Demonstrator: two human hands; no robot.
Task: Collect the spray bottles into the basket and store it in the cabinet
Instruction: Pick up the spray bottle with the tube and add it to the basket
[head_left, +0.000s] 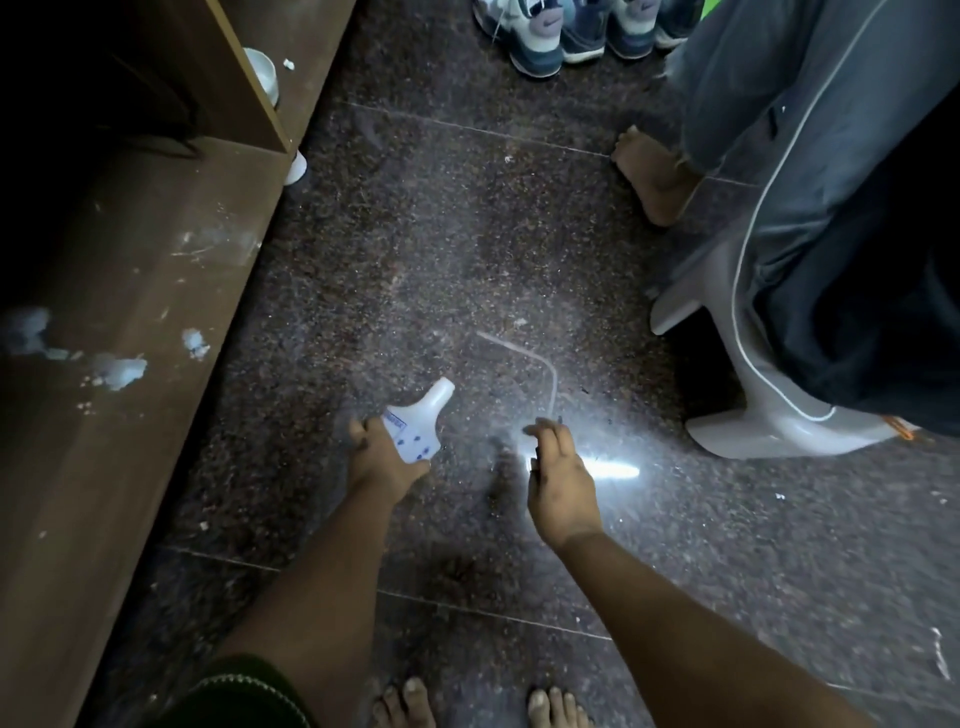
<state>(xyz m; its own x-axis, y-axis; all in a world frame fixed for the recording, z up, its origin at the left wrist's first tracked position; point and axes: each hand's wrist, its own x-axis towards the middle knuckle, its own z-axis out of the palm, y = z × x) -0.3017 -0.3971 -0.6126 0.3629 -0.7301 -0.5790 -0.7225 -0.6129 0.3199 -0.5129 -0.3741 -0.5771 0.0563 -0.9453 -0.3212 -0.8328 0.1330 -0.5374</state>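
Bottle, white plastic, headless: left hand wraps body.
We judge it light, stiff; right hand pinches tube.

I see a white spray bottle with blue print over the dark speckled floor, brown cabinet beside it.

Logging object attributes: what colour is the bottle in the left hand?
White, with small blue printed markings; the bottle in the left hand shows best in the head view.
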